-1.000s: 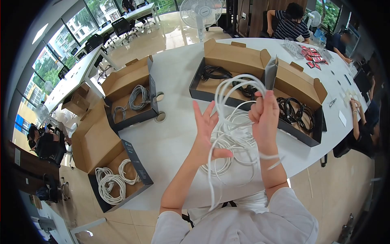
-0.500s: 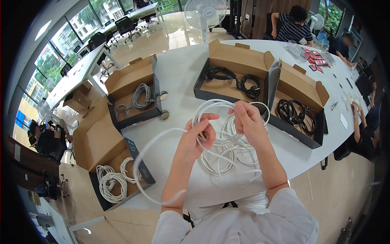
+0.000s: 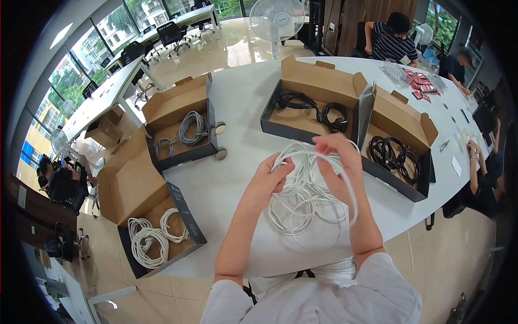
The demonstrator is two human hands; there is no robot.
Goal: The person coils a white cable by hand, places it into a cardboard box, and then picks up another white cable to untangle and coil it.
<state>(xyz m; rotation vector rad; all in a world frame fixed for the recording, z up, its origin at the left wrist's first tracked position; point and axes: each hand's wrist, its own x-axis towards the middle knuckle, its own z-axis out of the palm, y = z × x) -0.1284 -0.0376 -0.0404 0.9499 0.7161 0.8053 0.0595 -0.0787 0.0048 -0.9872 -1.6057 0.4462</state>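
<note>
We stand at a broad white worktop (image 3: 243,86), with four open boxes set around its middle. Two on the right, one with its dark front wall (image 3: 294,128) facing us and one angled beside it (image 3: 389,179), hold black cables. On the left, the farther box (image 3: 189,157) holds grey cable, and the nearer box (image 3: 184,216), at the worktop's edge, holds white coils.

In front of us lies a loose heap of white cable (image 3: 302,201), its loops crossing one another. Above it, between our hands, is a white coil (image 3: 295,149).

Our left hand (image 3: 276,175) is closed on the coil's near side, thumb pressed over the strands. Our right hand (image 3: 335,162) is blurred, thumb and fingers apart, with a strand running past the palm and curving down by the wrist; we cannot tell how firmly it touches.

We judge the cable light, bendy but springy, smooth enough to slide, and not fragile, though sharp kinks may harm it. Best to pinch all the strands together at one side, guiding the loose strand separately.
</note>
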